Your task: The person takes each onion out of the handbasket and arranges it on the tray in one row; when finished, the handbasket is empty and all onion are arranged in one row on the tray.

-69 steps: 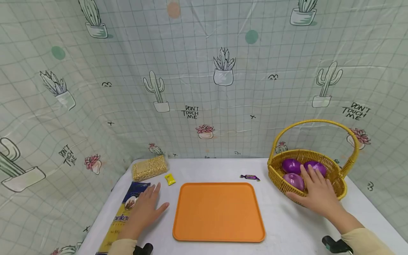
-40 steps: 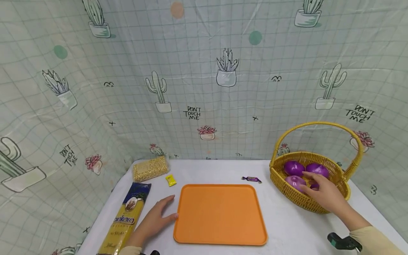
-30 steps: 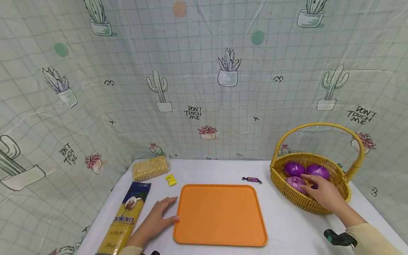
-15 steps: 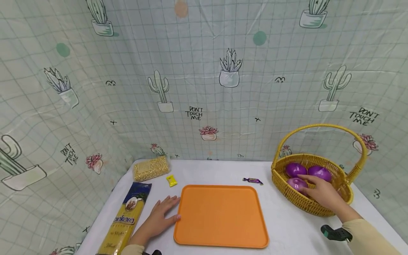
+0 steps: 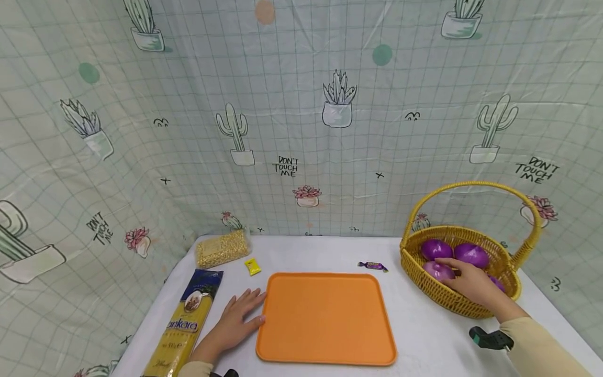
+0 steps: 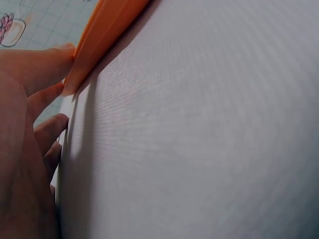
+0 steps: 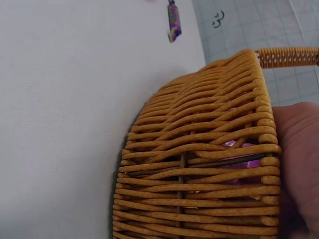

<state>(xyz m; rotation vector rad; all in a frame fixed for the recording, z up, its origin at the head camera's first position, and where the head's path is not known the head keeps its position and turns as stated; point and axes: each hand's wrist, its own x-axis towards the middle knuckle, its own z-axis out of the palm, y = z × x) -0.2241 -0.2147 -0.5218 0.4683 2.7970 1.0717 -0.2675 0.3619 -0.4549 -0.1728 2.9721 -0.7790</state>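
In the head view my right hand [image 5: 473, 283] reaches into a yellow wicker basket [image 5: 440, 293]. Its thumb and fingers are curled around the near-left purple onion [image 5: 438, 270], which sits among other glossy purple onions [image 5: 471, 255]. From the right wrist the basket wall [image 7: 199, 164] covers most of that hand [image 7: 301, 154], and purple shows through the weave. My left hand [image 5: 233, 324] lies with relaxed, spread fingers at the left edge of an orange tray [image 5: 325, 318]. The left wrist view shows its thumb [image 6: 50, 64] against the tray's rim [image 6: 94, 45].
Left of the tray lie a blue and yellow pasta packet [image 5: 186, 322], a bag of yellow kernels [image 5: 223, 250] and a small yellow wrapped sweet [image 5: 252, 266]. A purple wrapped candy [image 5: 372, 266] is between tray and basket. A patterned curtain [image 5: 301, 131] hangs behind the white table.
My right hand has come down from over the basket and closed around the near-left onion. My left hand has moved right, off the pasta packet to the tray's edge.
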